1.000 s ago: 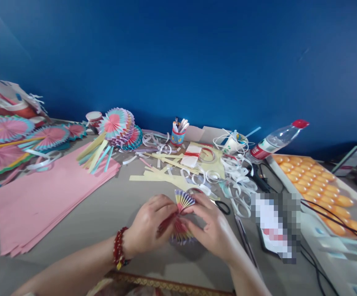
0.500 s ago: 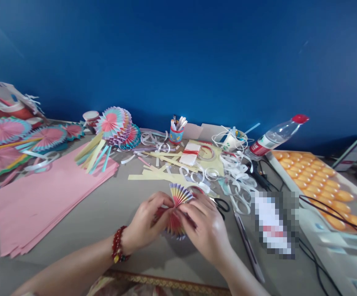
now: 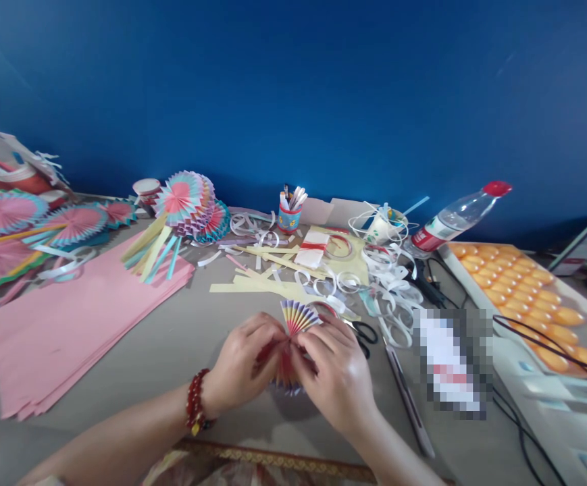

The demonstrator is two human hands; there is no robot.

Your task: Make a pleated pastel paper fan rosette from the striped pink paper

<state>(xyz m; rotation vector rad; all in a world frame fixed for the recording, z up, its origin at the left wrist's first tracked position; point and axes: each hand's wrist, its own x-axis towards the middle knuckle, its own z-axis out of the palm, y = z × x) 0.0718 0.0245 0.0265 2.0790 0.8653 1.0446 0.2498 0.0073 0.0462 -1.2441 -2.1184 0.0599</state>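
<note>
A small pleated paper rosette (image 3: 299,318) in red, yellow and purple is fanned out between my hands above the table. My left hand (image 3: 250,361), with a red bead bracelet (image 3: 195,401) at the wrist, pinches its left side near the centre. From the right, my right hand (image 3: 336,368) pinches it close to the same centre. Fingers hide much of the rosette's two sides. Its fan shows above the hands, and a lower part shows below them. Black-handled scissors (image 3: 364,335) lie just beyond my right hand, partly covered by it.
Pink paper sheets (image 3: 75,324) lie at left, near finished rosettes (image 3: 182,196). Paper strips (image 3: 252,287) and white curls (image 3: 394,297) litter the back. A utility knife (image 3: 407,398) lies at right. Behind stand a pen cup (image 3: 290,219) and a plastic bottle (image 3: 455,219).
Both hands keep their pinch on the rosette, with only slight finger shifts. The lower part of the rosette is a little more covered by the left hand. The view has moved slightly.
</note>
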